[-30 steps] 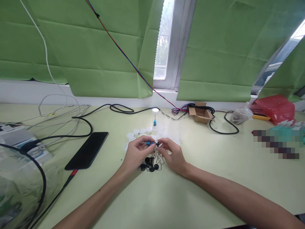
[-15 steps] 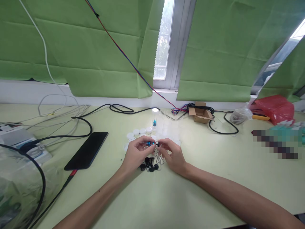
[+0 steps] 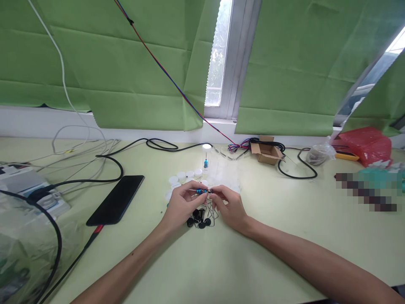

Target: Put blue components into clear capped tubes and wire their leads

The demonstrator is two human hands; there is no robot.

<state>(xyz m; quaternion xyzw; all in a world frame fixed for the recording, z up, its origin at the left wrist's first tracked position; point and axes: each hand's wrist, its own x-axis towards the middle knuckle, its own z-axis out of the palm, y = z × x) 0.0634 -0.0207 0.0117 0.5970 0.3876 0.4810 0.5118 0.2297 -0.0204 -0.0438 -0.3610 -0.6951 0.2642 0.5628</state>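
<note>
On the left side of the desk (image 3: 284,253) there lies a black phone (image 3: 115,200), well apart from the work. Next comes the left hand (image 3: 181,207), whose fingers are closed on a slim blue piece (image 3: 201,191). This piece is held above the desk, with its long axis running nearly left to right and its thin metal shaft (image 3: 191,190) toward the left. Below the hands lie several black-headed parts (image 3: 201,220). At the right end of the blue piece is a small dark part (image 3: 210,191), pinched by the fingers of the right hand (image 3: 230,207). The left hand is nearer to the shaft, the right to the dark part; whether both pieces touch, I cannot tell.
</note>
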